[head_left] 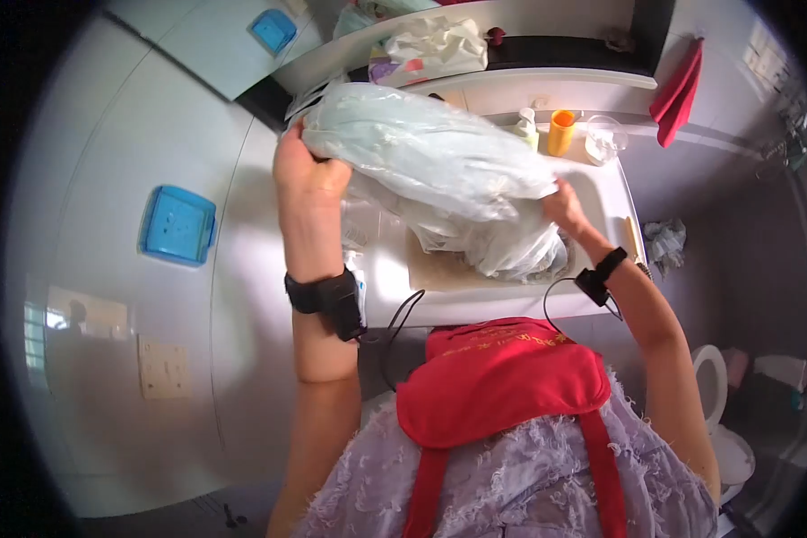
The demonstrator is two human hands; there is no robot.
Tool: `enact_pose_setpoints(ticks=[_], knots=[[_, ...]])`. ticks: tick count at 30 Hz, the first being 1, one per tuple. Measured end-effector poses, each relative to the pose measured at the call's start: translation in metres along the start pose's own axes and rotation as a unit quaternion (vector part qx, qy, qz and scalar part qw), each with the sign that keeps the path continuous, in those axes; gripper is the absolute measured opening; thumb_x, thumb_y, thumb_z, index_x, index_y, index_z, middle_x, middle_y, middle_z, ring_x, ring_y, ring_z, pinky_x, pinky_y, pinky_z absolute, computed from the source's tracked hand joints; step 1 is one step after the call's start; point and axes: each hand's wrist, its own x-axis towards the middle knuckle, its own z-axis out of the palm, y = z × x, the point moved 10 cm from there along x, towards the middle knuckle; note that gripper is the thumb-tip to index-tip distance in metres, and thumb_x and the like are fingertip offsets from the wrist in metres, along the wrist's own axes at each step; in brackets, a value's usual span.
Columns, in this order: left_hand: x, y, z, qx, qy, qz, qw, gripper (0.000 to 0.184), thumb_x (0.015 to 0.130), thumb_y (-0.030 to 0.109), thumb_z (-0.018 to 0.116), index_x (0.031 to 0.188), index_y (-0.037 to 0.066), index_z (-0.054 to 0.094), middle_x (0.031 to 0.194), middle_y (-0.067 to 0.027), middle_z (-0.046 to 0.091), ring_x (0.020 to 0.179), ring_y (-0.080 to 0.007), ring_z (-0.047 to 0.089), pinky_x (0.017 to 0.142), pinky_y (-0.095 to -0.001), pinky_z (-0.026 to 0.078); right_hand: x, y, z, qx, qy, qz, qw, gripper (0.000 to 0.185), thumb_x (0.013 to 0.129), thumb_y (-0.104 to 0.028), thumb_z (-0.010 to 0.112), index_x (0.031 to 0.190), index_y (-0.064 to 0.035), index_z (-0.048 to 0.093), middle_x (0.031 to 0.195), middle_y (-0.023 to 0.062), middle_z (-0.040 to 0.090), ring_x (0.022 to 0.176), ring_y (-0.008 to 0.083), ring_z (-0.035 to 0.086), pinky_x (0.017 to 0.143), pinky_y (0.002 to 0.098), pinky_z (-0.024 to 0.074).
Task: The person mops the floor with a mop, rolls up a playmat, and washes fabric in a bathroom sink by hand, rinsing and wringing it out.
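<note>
A large, pale translucent plastic bag (421,148) is stretched between my two hands above the white sink. My left hand (312,170) is closed around its left end, raised near the wall. Lower down, my right hand (567,208) grips the right end with bent fingers. Crumpled clear plastic (520,247) hangs beneath and lies in the sink basin (430,276), where some brownish water or surface shows. The bag hides part of the basin and the counter behind it.
A white pump bottle (527,130), an orange cup (560,133) and a clear container (605,141) line the sink's back edge. Above is a shelf (569,76) with a tissue pack (435,49). A blue soap dish (179,226) is on the left wall; a red cloth (679,94) hangs right.
</note>
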Motion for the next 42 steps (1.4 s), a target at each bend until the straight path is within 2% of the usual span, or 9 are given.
enact_pose_setpoints(ticks=[6,11,16,20,28,32,36,40,42], knots=[[0.03,-0.069,-0.087,0.024,0.037,0.006,0.999,0.038,0.097,0.033,0.034,0.11,0.007,0.058,0.112,-0.0084,0.064,0.104,-0.0266,0.061,0.093,-0.0473,0.049,0.006,-0.003,-0.025,-0.119,-0.166,0.012,0.979,0.058,0.083,-0.009,0.062,0.137,-0.0025,0.043,0.116,0.0116,0.065,0.106,0.0167,0.059,0.094,0.0291,0.0449],[0.032,-0.188,-0.193,-0.003,0.087,-0.179,0.98,0.046,0.099,0.038,0.03,0.117,0.006,0.057,0.118,-0.0112,0.063,0.109,-0.0289,0.061,0.096,-0.0516,0.047,-0.027,-0.03,0.015,-0.364,-0.274,-0.038,0.889,0.125,0.058,-0.045,0.087,0.152,-0.0106,0.012,0.154,0.0224,0.02,0.144,0.0363,0.012,0.116,0.0437,0.0173],[0.004,-0.225,-0.156,0.043,-0.011,-0.248,0.968,0.046,0.099,0.039,0.032,0.12,0.005,0.057,0.12,-0.0111,0.063,0.11,-0.0282,0.061,0.1,-0.0492,0.044,-0.032,-0.11,0.083,-0.111,-0.274,-0.197,0.935,0.125,0.061,-0.05,0.085,0.15,-0.0044,0.012,0.15,0.0241,0.026,0.141,0.0337,0.024,0.114,0.0425,0.0234],[0.016,-0.202,-0.104,0.002,-0.1,-0.172,0.98,0.038,0.098,0.034,0.045,0.118,0.004,0.057,0.114,-0.0102,0.063,0.103,-0.026,0.062,0.095,-0.0431,0.048,-0.061,-0.105,0.14,0.169,-0.409,-0.041,0.896,0.121,0.065,-0.054,0.082,0.15,-0.0021,0.013,0.149,0.0153,0.03,0.138,0.0247,0.027,0.113,0.0388,0.0231],[0.039,-0.196,-0.116,0.112,-0.14,-0.188,0.966,0.058,0.09,0.053,0.057,0.125,0.007,0.052,0.121,-0.0126,0.058,0.112,-0.0287,0.056,0.096,-0.0506,0.045,-0.038,-0.076,0.092,-0.111,-0.202,-0.001,0.973,0.078,0.066,-0.019,0.078,0.132,0.0037,0.043,0.114,0.0187,0.062,0.108,0.025,0.059,0.094,0.0355,0.046],[0.032,-0.201,-0.199,0.461,0.014,-0.328,0.825,0.084,0.075,0.067,0.066,0.131,0.006,0.049,0.123,-0.0143,0.058,0.113,-0.0332,0.054,0.088,-0.0588,0.046,-0.006,-0.108,0.045,-0.192,-0.142,-0.031,0.97,0.067,0.064,-0.022,0.075,0.12,0.0049,0.051,0.107,0.0218,0.064,0.099,0.0292,0.064,0.086,0.038,0.0497],[0.011,-0.162,-0.112,0.87,-0.129,0.01,0.476,0.08,0.069,0.049,0.078,0.13,0.005,0.049,0.109,-0.0183,0.063,0.112,-0.036,0.055,0.09,-0.0499,0.048,0.0,-0.128,0.037,-0.202,-0.15,-0.051,0.967,0.066,0.063,-0.021,0.075,0.121,0.0033,0.053,0.106,0.0225,0.065,0.099,0.0312,0.064,0.086,0.0376,0.05],[-0.067,-0.165,0.009,0.743,-0.307,0.389,0.449,0.104,0.06,0.017,0.086,0.145,0.012,0.028,0.121,-0.0188,0.058,0.125,-0.0335,0.046,0.101,-0.0428,0.041,-0.018,-0.16,0.058,-0.217,-0.185,-0.175,0.942,0.067,0.062,-0.02,0.074,0.122,0.0029,0.054,0.105,0.0244,0.065,0.098,0.0338,0.065,0.085,0.0379,0.0503],[-0.056,-0.186,0.006,0.705,-0.377,0.297,0.522,0.112,0.058,0.012,0.086,0.148,0.019,0.02,0.117,-0.0178,0.06,0.12,-0.0352,0.05,0.097,-0.0443,0.044,-0.032,-0.185,0.073,-0.199,-0.239,-0.183,0.933,0.061,0.061,-0.02,0.074,0.115,0.0038,0.056,0.101,0.0248,0.066,0.094,0.0367,0.065,0.083,0.0387,0.0506]])
